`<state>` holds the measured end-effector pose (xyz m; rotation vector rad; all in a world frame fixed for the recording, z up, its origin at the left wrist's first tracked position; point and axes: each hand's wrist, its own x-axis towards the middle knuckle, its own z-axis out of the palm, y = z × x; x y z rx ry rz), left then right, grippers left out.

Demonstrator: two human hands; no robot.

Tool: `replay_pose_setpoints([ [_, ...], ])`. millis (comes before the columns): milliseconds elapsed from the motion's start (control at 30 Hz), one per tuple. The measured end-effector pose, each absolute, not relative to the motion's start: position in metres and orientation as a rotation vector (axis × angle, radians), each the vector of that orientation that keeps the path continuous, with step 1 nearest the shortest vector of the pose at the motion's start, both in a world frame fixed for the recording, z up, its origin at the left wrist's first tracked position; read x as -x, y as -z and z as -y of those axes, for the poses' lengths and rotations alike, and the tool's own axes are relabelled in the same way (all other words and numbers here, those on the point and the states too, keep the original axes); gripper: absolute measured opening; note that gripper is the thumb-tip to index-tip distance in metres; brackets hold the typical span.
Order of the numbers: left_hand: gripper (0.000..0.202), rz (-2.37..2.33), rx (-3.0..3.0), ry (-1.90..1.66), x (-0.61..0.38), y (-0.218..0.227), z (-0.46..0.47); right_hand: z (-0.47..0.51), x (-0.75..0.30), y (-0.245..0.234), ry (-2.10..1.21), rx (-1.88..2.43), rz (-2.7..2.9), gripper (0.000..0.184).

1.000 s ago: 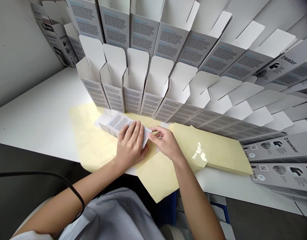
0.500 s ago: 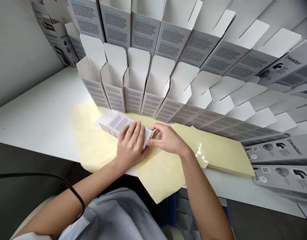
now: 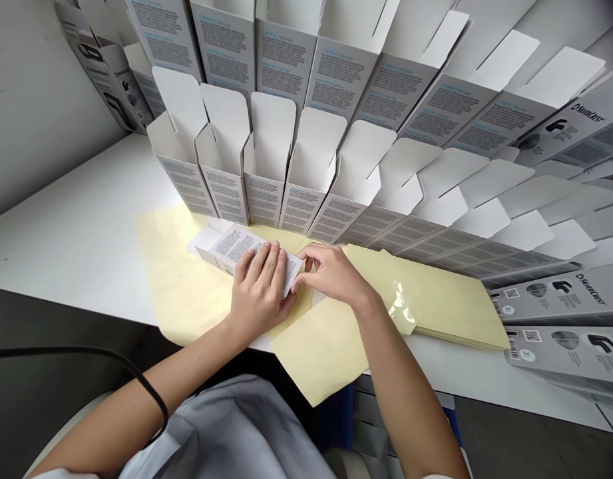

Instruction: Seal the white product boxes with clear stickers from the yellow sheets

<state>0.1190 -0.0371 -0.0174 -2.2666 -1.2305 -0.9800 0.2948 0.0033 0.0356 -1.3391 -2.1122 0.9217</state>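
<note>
A small printed carton lies on its side on yellow backing sheets, its open flaps pointing left. My left hand lies over the carton's right part, fingers close together across the printed side and the thumb at its near edge, gripping it. At the carton's right end, my right hand has its thumb and curled fingers closed on the end edge; anything small between those fingertips is hidden. Beside my right forearm is a yellow sheet with shiny clear round stickers. Another loose yellow sheet hangs over the table's front edge.
Behind my hands stands a row of open-topped cartons, with a taller row behind. A stack of yellow sheets lies to the right, near closed printed boxes. A black cable crosses at lower left.
The thumb and fingers of my right hand have drawn slightly closer together at the carton's end. My left hand keeps its hold, and the view has shifted a little.
</note>
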Motion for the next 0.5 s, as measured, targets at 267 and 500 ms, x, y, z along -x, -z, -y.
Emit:
replay_pose_setpoints([
  [267,0.058,1.227,2.261,0.966,-0.119,0.018,0.037,-0.002,-0.302,-0.039,-1.078,1.309,2.104,0.037],
  [500,0.054,1.229,2.271,0.955,-0.118,0.018,0.037,-0.009,-0.298,-0.027,-1.120,1.246,1.976,0.010],
])
